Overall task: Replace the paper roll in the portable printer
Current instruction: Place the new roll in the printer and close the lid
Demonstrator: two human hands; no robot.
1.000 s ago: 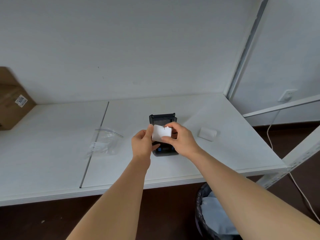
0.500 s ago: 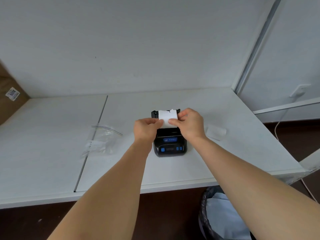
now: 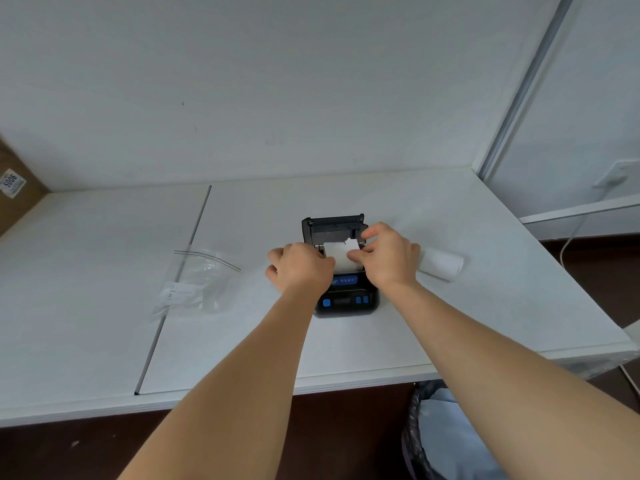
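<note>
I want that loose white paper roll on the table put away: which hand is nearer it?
Right. The right hand is just beside the loose white paper roll; the left hand is beyond the black printer.

A second ago I held the paper roll (image 3: 341,258) up in front of the printer (image 3: 341,271), pinched between my left hand (image 3: 300,266) and right hand (image 3: 388,258). Since then I lowered both hands and brought the roll down into the open paper bay, below the raised lid (image 3: 334,225). My head tilted too, so the spare roll (image 3: 441,265) slid nearer my right hand in view.
</note>
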